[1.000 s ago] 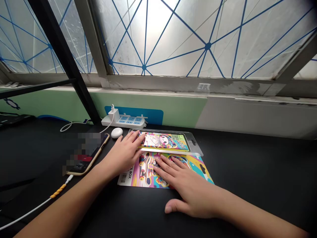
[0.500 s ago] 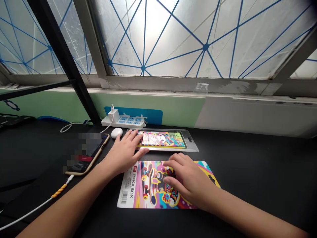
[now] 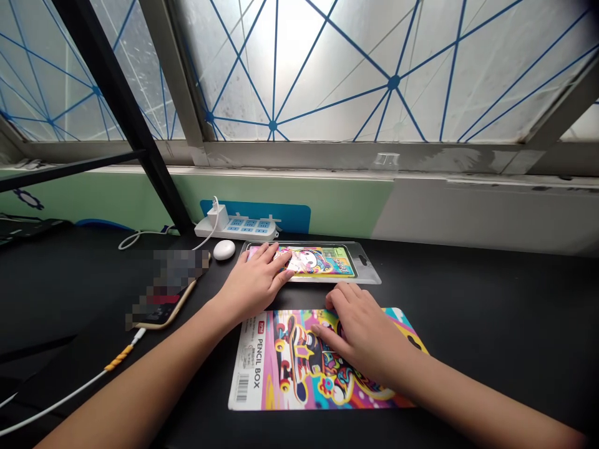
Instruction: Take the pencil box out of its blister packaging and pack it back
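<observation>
Mid-frame, we observe our left hand (image 3: 255, 277) spread flat on a clear blister pack (image 3: 327, 262); lower centre, our right hand (image 3: 367, 330) rests half-open, curled, on the "PENCIL BOX" card (image 3: 294, 362).

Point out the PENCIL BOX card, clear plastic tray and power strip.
PENCIL BOX card (image 3: 311, 369), head view: printed front.
Clear plastic tray (image 3: 367, 273), head view: clear right end.
Power strip (image 3: 250, 226), head view: socket face.

backlit: soft daylight from the frosted window (image 3: 309, 75), brightest upper centre, nearly washed out there. grey wall (image 3: 491, 215) below it in shade. black desk (image 3: 505, 330) very dark, low detail. print on the card (image 3: 299, 368) sharp, readable. faint sheen on clear pack (image 3: 365, 273). phone (image 3: 174, 300) partly pixelated. corners at right darken; wide-angle stretch, window bars (image 3: 175, 75) splaying outward.
</observation>
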A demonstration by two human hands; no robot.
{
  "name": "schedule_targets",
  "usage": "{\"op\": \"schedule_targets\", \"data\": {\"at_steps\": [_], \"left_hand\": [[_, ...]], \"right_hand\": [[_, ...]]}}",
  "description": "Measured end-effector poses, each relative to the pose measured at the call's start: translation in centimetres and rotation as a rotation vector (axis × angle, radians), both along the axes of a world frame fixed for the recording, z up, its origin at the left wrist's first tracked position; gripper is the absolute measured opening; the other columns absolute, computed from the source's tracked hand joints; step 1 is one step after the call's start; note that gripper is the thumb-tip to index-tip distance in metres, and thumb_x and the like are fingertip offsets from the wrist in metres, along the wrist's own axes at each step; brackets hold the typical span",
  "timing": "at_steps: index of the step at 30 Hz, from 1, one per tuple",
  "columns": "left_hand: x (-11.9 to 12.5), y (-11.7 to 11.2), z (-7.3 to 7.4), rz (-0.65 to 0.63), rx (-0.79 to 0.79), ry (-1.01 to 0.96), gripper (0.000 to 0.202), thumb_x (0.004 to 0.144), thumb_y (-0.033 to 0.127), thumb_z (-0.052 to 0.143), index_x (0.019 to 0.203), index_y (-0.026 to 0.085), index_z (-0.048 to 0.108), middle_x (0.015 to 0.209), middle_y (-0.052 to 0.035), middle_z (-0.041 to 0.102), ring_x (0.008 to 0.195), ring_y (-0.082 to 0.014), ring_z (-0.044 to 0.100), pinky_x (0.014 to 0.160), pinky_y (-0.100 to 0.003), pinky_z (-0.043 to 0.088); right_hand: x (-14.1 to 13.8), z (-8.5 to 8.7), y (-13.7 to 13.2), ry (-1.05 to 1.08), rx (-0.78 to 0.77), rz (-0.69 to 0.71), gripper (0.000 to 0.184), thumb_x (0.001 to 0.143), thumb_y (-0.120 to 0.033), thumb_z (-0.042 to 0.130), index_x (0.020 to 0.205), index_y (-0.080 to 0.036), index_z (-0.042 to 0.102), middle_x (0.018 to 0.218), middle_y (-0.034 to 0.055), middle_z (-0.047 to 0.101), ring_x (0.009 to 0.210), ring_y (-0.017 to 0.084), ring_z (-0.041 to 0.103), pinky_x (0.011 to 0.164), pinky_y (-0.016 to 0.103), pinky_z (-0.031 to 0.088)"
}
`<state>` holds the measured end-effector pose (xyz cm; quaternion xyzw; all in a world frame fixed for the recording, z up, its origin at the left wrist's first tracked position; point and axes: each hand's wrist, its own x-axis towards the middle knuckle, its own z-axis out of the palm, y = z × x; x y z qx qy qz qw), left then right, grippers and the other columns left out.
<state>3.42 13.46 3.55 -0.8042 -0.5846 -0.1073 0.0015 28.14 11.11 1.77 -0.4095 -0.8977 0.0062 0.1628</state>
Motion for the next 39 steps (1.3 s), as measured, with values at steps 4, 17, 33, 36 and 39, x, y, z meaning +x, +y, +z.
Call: {"op": "schedule_targets", "data": {"at_steps": [4,17,33,36,39], "left_hand": [[-0.2,0.1,0.4,0.001,-0.003,-0.031,0.051,0.108,0.049,0.026,0.149,0.03,0.052,0.162,-0.0097,0.042,0.152,-0.0335,0.034,0.116,-0.061,0.032],[-0.9,-1.2,2.3,-0.098,0.03,-0.318,0.048,0.107,0.043,0.037,0.081,0.022,0.072,0.107,-0.0062,0.078,0.105,-0.0261,0.067,0.089,-0.036,0.049],[-0.8,-1.1,1.1,-0.146,0.018,-0.253,0.022,0.099,0.045,0.058,0.098,0.024,0.065,0.105,-0.0038,0.068,0.099,-0.027,0.056,0.086,-0.04,0.038],[-0.9,-1.2,1.1,-0.164,0.004,-0.249,0.025,0.099,0.047,0.057,0.107,0.025,0.065,0.11,-0.0044,0.068,0.102,-0.0275,0.056,0.089,-0.041,0.039],[-1.0,-1.2,1.2,-0.179,0.001,-0.24,0.028,0.099,0.048,0.055,0.11,0.024,0.066,0.112,-0.0056,0.067,0.104,-0.0284,0.055,0.09,-0.042,0.04]], "right_hand": [[0.0,0.7,-0.6,0.039,-0.057,-0.022,0.03,0.098,-0.05,0.053,0.084,-0.024,0.047,0.085,0.0068,0.062,0.075,0.024,0.058,0.066,0.037,0.045],[12.4,3.3,7.4,0.048,-0.564,-0.307,0.054,0.086,-0.076,0.052,0.071,-0.024,0.061,0.071,0.001,0.07,0.065,0.021,0.064,0.055,0.031,0.042],[8.2,3.1,4.5,0.154,-0.496,-0.274,0.05,0.094,-0.07,0.045,0.098,-0.026,0.068,0.097,0.0048,0.075,0.083,0.024,0.066,0.067,0.032,0.046],[8.6,3.3,4.7,0.12,-0.539,-0.266,0.053,0.092,-0.073,0.045,0.089,-0.025,0.068,0.085,0.0028,0.073,0.076,0.022,0.063,0.061,0.031,0.042],[10.0,3.4,5.6,0.1,-0.585,-0.286,0.053,0.089,-0.074,0.049,0.083,-0.025,0.067,0.076,0.0014,0.068,0.069,0.02,0.058,0.057,0.029,0.038]]}}
